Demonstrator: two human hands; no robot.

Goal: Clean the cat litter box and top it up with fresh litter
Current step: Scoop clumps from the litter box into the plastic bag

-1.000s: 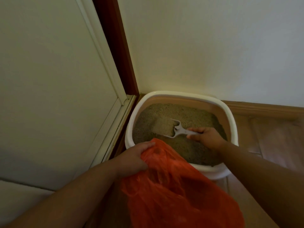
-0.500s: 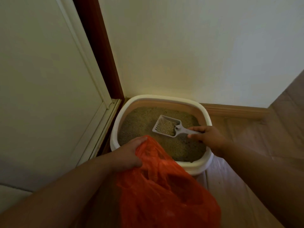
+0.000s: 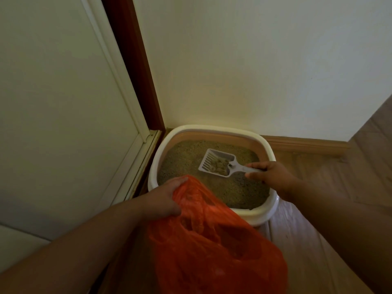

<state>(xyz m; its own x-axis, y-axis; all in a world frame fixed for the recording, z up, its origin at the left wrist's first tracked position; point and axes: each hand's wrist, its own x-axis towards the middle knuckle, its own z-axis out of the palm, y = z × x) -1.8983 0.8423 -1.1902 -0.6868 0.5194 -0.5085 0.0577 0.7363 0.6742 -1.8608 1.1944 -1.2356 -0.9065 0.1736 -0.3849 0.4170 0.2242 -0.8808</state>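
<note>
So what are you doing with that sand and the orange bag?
A person is cleaning a cat litter box that sits in the corner on the floor. The right hand holds a white slotted scoop above the litter, with some clumps sitting in it. The left hand grips the edge of an orange plastic bag, held at the near rim of the box. The clumps are not yet in the bag.

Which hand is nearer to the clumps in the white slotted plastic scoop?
Right. The right hand grips the scoop handle beside the clumps; the left hand holds the orange plastic bag, farther.
</note>
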